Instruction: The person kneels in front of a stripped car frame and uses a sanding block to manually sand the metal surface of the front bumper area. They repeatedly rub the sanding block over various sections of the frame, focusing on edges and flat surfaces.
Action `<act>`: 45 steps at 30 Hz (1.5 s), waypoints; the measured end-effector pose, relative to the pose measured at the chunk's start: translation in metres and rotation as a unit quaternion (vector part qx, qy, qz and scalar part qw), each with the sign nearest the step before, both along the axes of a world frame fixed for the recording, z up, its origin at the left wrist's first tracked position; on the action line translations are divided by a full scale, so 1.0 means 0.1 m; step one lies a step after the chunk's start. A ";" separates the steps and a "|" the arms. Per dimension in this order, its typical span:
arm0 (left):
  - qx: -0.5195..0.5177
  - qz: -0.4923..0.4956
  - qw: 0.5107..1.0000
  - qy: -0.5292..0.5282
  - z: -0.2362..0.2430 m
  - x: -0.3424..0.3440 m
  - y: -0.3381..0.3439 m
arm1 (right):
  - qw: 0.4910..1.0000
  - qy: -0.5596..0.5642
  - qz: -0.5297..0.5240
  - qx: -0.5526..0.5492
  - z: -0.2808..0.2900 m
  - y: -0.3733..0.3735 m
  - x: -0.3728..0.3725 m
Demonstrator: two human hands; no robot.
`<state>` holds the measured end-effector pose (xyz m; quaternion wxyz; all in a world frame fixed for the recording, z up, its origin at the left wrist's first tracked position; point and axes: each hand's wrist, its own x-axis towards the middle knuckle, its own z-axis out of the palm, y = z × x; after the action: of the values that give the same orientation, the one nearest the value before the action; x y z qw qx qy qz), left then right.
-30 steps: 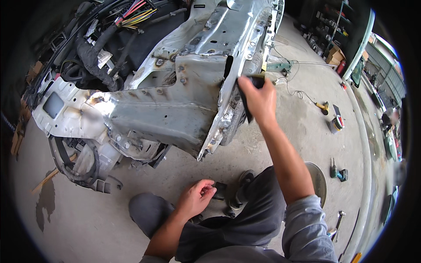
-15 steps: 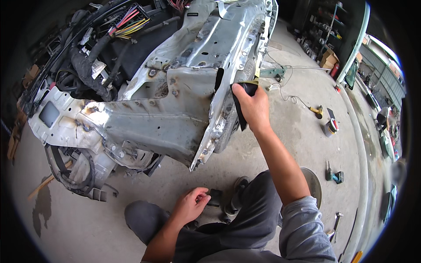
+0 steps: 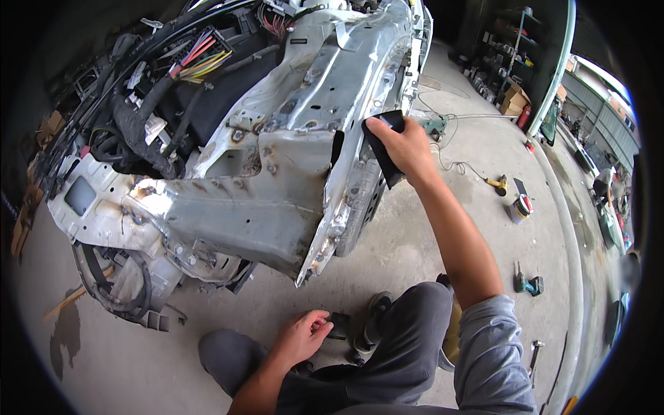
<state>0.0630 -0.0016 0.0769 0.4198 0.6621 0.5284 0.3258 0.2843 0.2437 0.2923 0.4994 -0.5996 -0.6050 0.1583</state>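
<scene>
My right hand [image 3: 408, 144] grips a flat black pad [image 3: 384, 152] at the outer flange of a stripped car body [image 3: 242, 214], its thumb over the pad’s upper part. The body panel is bare grey metal with rusty weld spots and scorched patches. My left hand [image 3: 308, 335] is low between my legs, fingers loosely curled; whether it holds anything is hidden. A small dark block [image 3: 337, 325] lies just beside it, touching or behind it, I cannot tell.
Wiring [image 3: 204, 62] fills the bay at upper left. On the floor at right are a yellow tool [image 3: 496, 185], a round tin [image 3: 520, 211], a drill [image 3: 527, 283], a hammer-like tool [image 3: 536, 353] and trailing cables [image 3: 460, 166]. Shelving [image 3: 519, 55] stands at back right.
My right hand went a little down and left along the flange, then back up with the pad, whose face is now turned more to view. The view has shifted slightly.
</scene>
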 end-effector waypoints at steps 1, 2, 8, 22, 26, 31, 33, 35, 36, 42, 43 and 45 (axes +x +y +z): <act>0.006 -0.003 1.000 0.005 -0.02 0.00 0.02 | 1.000 -0.010 -0.007 0.000 0.05 0.06 -0.03; 0.015 0.001 1.000 0.016 -0.02 -0.01 0.02 | 0.999 -0.001 -0.033 0.030 0.10 0.16 -0.03; 0.033 -0.007 0.999 0.015 -0.03 0.08 0.10 | 0.990 0.108 -0.075 0.044 0.37 0.98 0.41; 0.044 -0.028 0.998 0.040 -0.12 0.01 0.11 | 0.992 0.118 0.025 0.044 0.01 0.61 0.12; 0.001 -0.020 0.999 0.038 -0.11 -0.03 0.08 | 0.996 0.064 0.026 0.053 -0.11 0.28 -0.04; 0.036 -0.062 0.997 0.035 -0.21 0.06 0.12 | 0.990 0.123 -0.051 0.036 0.48 1.27 0.38; 0.028 -0.056 0.997 0.037 -0.18 0.04 0.12 | 0.985 0.142 -0.101 0.002 0.66 1.53 0.49; 0.032 -0.058 0.997 0.041 -0.12 0.07 0.18 | 0.982 0.163 -0.095 -0.006 0.72 1.60 0.63; 0.028 -0.059 0.997 0.047 -0.09 0.06 0.17 | 0.980 0.177 -0.092 -0.016 0.67 1.60 0.66; 0.070 -0.050 0.996 0.034 -0.17 0.03 0.12 | 0.993 0.105 0.054 0.021 0.19 0.61 0.02; 0.069 -0.054 0.995 0.039 -0.18 0.05 0.12 | 0.993 0.099 0.058 0.014 0.22 0.58 0.08; 0.066 -0.063 0.995 0.050 -0.19 0.09 0.11 | 0.993 0.110 0.036 0.007 0.40 0.92 0.21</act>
<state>0.0718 0.0096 0.0580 0.3679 0.7357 0.4836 0.2992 0.3051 0.3359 0.3319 0.5613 -0.5526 -0.5685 0.2373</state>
